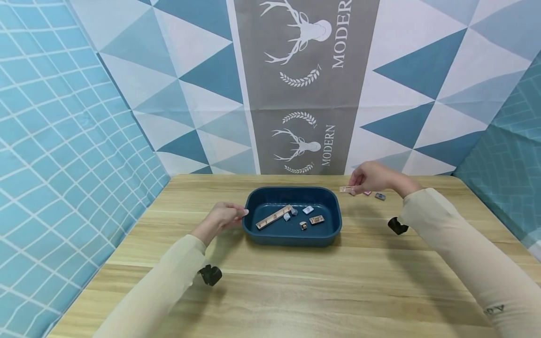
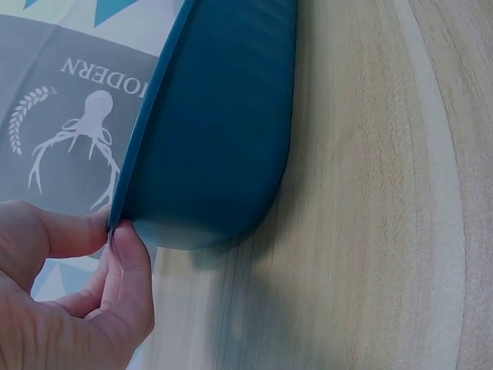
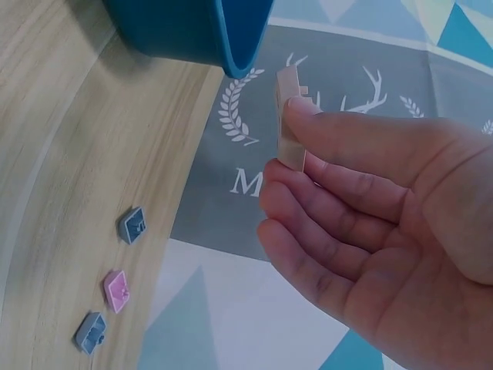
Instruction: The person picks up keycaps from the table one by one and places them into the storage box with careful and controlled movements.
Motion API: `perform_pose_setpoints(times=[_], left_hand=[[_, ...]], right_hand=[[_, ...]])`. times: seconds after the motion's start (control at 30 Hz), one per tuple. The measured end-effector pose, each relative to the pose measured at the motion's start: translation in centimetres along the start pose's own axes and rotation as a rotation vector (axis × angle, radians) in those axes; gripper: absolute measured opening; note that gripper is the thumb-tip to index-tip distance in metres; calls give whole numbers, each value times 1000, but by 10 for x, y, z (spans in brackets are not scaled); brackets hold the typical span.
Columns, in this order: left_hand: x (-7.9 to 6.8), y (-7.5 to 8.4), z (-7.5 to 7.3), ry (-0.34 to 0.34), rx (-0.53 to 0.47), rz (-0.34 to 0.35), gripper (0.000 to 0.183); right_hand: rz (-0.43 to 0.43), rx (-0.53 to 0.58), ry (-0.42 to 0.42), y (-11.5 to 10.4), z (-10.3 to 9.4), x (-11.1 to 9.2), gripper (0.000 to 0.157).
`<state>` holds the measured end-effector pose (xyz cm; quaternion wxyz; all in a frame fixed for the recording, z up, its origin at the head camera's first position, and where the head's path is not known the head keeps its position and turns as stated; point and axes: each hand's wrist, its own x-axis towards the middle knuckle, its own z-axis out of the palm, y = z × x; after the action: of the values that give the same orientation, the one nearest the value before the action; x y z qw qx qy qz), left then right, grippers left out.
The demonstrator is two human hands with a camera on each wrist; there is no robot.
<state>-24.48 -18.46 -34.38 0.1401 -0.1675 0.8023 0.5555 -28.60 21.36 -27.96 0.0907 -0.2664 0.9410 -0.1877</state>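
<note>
A dark blue tray stands on the wooden table and holds several keycaps, among them a long beige one. My left hand pinches the tray's left rim between thumb and fingers. My right hand is raised to the right of the tray and pinches a beige elongated keycap. Three small keycaps lie on the table under that hand: a blue one, a pink one and another blue one.
The wooden table is backed by a blue and grey patterned cloth wall. A checked blue cloth closes the left side. Black wrist camera mounts hang below each forearm.
</note>
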Motion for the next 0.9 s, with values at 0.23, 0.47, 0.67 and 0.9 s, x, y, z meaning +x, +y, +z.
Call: perform_pose_setpoints(times=[0.23, 0.47, 0.67, 0.9], left_hand=[[0, -1, -2, 12, 9, 3, 30], [-1, -2, 0, 3, -2, 13, 30], [1, -3, -1, -1, 18, 8, 29], [-1, 0, -2, -6, 21, 2, 29]], right_hand=[[-16, -16, -7, -10, 2, 7, 12], [-53, -21, 22, -23, 9, 13, 13], [-77, -29, 41, -32, 12, 21, 11], [-74, -48, 43, -39, 13, 29, 11]])
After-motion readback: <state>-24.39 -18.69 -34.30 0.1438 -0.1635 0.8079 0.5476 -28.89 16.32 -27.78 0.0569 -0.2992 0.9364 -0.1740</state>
